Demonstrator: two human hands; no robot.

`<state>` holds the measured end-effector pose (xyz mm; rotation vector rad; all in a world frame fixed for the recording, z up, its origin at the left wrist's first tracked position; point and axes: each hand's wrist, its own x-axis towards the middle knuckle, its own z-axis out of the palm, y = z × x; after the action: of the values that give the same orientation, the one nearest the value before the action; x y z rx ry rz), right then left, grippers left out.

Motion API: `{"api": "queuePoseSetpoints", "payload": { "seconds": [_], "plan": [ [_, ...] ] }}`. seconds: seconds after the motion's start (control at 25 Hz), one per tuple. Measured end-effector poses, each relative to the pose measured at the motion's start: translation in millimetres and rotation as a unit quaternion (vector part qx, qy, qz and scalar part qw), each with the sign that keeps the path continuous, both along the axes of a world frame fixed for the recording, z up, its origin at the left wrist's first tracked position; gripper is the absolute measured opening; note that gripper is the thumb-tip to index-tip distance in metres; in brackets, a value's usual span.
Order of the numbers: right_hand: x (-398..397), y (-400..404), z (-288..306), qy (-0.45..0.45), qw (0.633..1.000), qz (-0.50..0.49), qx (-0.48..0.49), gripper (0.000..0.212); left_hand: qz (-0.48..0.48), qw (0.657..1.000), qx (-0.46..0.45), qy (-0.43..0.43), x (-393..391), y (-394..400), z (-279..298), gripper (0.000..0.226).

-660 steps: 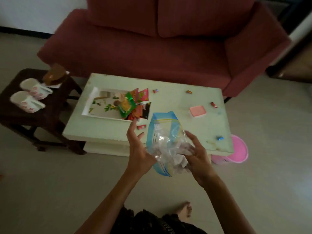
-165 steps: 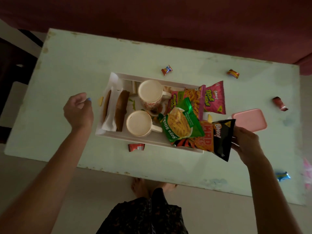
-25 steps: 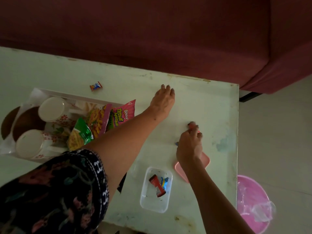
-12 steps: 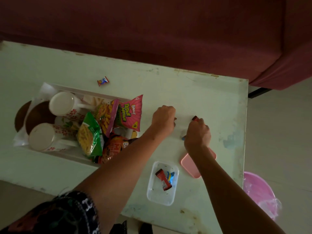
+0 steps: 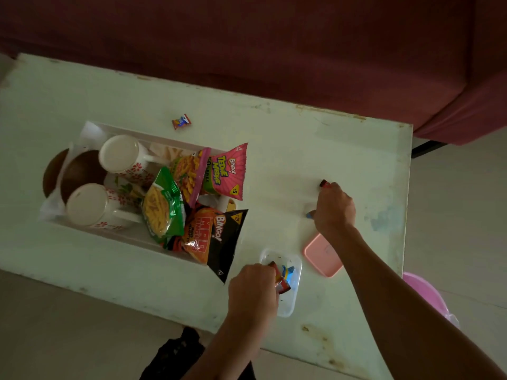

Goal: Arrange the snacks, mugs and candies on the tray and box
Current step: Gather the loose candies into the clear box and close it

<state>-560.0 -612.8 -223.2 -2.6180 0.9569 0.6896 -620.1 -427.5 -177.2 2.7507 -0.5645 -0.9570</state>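
My left hand (image 5: 253,289) is closed over the near-left corner of the clear plastic box (image 5: 288,307), with an orange-red candy (image 5: 273,266) at its fingertips. A red candy (image 5: 283,287) and a blue candy (image 5: 288,270) lie inside the box. Farther back, my right hand (image 5: 333,208) is fisted on the table. A red candy (image 5: 323,183) sticks out past its fingers and a blue wrapper (image 5: 310,214) shows by the thumb. The white tray (image 5: 115,128) holds two floral mugs (image 5: 120,154) (image 5: 87,205) and pink (image 5: 225,171), green (image 5: 164,207) and black-orange (image 5: 216,239) snack packets.
One loose candy (image 5: 181,122) lies on the pale green table (image 5: 288,149) behind the tray. The pink lid (image 5: 322,256) sits right of the box, under my right forearm. Brown buns in a bag (image 5: 79,171) fill the tray's left end. A pink bin (image 5: 428,297) and a red sofa (image 5: 247,37) flank the table.
My left hand has pulled back from the middle of the table to the clear box, fingers closed. My right hand has stayed fisted near the pink lid.
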Motion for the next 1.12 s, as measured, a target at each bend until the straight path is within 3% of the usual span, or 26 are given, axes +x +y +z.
{"api": "queuePoseSetpoints", "payload": {
  "seconds": [0.12,0.32,0.4,0.6,0.88,1.0,1.12],
  "plan": [
    [-7,-10,8,-0.036,0.998,-0.024,0.056,0.063,0.015,0.999,-0.034,0.002,-2,7,-1,0.027],
    [-56,28,46,-0.247,0.966,-0.073,0.023,0.02,0.091,0.975,-0.203,0.013,23,36,33,0.025],
    [-80,63,61,-0.227,0.969,-0.082,0.042,0.01,0.103,0.962,-0.25,0.03,43,51,51,0.021],
    [-97,126,73,-0.074,0.983,-0.136,0.101,0.016,0.134,0.926,-0.353,0.016,107,83,90,0.012],
    [-85,133,78,-0.053,0.965,-0.246,0.073,0.013,0.154,0.923,-0.345,-0.072,254,87,77,0.011],
    [-82,130,83,-0.05,0.958,-0.274,0.062,0.019,0.125,0.95,-0.256,-0.129,319,68,32,0.019],
    [-83,132,84,-0.067,0.946,-0.312,0.056,0.017,0.081,0.977,-0.151,-0.125,354,55,-15,0.027]
  ]
}}
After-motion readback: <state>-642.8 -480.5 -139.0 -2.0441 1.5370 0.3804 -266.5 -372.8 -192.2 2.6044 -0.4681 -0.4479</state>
